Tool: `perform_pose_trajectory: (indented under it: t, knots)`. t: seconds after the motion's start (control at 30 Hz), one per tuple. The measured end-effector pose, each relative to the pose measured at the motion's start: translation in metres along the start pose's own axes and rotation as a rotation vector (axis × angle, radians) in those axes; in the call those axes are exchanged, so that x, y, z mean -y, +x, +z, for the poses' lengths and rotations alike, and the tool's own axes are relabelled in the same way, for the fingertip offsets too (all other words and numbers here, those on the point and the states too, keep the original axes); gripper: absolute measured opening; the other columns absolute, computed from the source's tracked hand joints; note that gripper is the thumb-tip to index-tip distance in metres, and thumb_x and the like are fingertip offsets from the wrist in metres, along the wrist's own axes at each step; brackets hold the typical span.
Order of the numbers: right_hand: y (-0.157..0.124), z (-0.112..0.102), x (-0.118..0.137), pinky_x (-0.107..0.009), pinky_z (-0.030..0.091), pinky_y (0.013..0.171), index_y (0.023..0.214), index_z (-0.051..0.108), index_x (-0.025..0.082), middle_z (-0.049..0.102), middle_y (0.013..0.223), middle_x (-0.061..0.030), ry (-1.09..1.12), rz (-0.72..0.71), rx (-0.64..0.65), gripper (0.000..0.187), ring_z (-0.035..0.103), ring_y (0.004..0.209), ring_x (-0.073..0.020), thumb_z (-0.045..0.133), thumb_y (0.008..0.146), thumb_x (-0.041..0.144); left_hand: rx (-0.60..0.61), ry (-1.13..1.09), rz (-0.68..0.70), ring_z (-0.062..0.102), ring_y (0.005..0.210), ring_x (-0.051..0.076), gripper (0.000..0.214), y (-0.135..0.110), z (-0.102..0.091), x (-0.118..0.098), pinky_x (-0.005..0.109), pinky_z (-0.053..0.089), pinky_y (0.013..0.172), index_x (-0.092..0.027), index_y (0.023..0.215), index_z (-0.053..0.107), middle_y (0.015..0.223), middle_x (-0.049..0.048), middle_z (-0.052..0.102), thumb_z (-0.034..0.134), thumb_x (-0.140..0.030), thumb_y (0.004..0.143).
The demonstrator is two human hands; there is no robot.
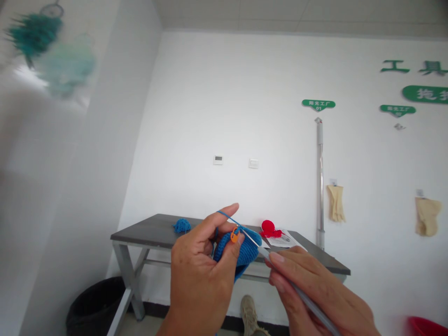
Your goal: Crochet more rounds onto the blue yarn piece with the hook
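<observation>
My left hand [203,266] pinches a blue crocheted piece [249,252] between thumb and fingers, in front of the table. A strand of blue yarn [227,215] runs over the raised left index finger to the top edge of the piece. An orange stitch marker [234,234] hangs there beside the left thumb. My right hand [311,284] grips a crochet hook [301,292] by its grey handle. The hook's thin metal shaft points up and left, its tip at the edge of the piece near the marker. Whether the tip sits inside a stitch is too small to tell.
On the dark table [149,229] lie a blue yarn bundle [182,226], a red yarn ball [268,227] and paper sheets [283,239]. A black bin [96,298] stands at lower left, a red container [427,325] at lower right. Against the wall hangs a metal pole [321,182].
</observation>
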State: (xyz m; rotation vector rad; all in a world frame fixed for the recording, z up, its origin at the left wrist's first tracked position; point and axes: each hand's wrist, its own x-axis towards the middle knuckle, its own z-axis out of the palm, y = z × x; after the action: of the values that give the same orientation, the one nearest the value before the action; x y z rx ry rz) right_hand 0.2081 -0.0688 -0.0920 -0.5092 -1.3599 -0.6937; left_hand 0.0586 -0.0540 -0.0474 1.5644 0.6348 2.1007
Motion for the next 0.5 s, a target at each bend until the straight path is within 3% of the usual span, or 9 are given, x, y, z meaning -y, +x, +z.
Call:
perform_pose_trajectory:
  t: [0.27,0.5]
  knots:
    - [-0.002,0.019,0.002,-0.038,0.066,0.068,0.111,0.085,0.034,0.085,0.09,-0.0015,0.261,0.18,-0.12,0.031,0.077,0.072,-0.0222,0.079,0.09,0.013,0.144,-0.31,-0.206,0.069,0.067,0.013,0.033,0.002,-0.001,0.003,0.018,0.058,0.061,-0.019,0.109,0.086,0.086,0.0035,0.081,0.089,-0.019,0.076]
    - [0.003,0.017,-0.006,-0.028,0.06,0.053,0.112,0.086,0.03,0.084,0.085,-0.0044,0.523,0.251,-0.056,0.02,0.071,0.06,-0.0159,0.078,0.095,0.023,0.211,-0.561,-0.346,0.069,0.066,0.011,0.042,0.004,-0.004,0.012,0.017,0.058,0.062,-0.023,0.111,0.087,0.078,-0.0005,0.075,0.098,-0.019,0.07]
